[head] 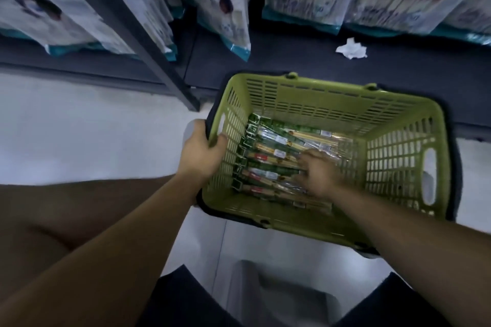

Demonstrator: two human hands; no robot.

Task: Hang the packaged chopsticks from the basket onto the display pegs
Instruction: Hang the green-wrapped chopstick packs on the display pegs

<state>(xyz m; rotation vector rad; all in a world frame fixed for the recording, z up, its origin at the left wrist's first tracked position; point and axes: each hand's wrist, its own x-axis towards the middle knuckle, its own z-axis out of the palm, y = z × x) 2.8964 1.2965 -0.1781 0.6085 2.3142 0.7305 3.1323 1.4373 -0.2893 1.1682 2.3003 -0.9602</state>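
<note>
A green plastic basket (332, 103) sits low in front of me on the floor. Several packaged chopsticks (276, 151), in clear wrap with green headers, lie side by side on its bottom. My left hand (202, 152) grips the basket's left rim, fingers curled over the edge. My right hand (320, 174) reaches down inside and rests on the packages, fingers spread over them; the blur hides whether it pinches one. No display pegs are in view.
A dark shelf base (292, 61) runs behind the basket, with white and teal bagged goods (225, 0) standing on it and a crumpled white paper (352, 48). A dark metal upright (148, 58) slants at left. A grey stool (281, 295) is below me.
</note>
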